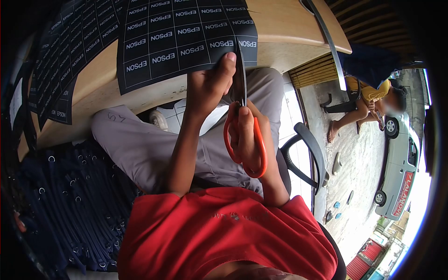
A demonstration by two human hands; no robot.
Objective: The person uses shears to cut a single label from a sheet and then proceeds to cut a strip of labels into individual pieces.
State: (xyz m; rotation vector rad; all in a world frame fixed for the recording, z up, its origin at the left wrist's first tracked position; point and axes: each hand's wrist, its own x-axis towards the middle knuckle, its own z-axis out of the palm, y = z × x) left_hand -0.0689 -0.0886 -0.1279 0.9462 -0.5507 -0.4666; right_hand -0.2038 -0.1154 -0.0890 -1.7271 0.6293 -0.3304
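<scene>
A black sheet point(161, 44) printed with repeated EPSON labels in a white grid hangs over the near table edge. My left hand point(211, 86) grips its lower edge, thumb on top and fingers underneath. In my right hand point(247, 133) are scissors point(262, 158) with orange-red handles, the thumb and fingers through the loops. Their dark blades point away from me and lie at the sheet, along the line beside its rightmost column, close to my left thumb. The sheet is split there near the blades. How far the blades are apart is hard to see.
More EPSON-printed sheets point(84, 42) drape over the wooden table point(280, 32) at the left. Navy straps with metal rings point(70, 200) hang at lower left. A black chair armrest point(308, 154) is at right. Beyond, a seated person point(373, 93) and a van point(399, 163) are outside.
</scene>
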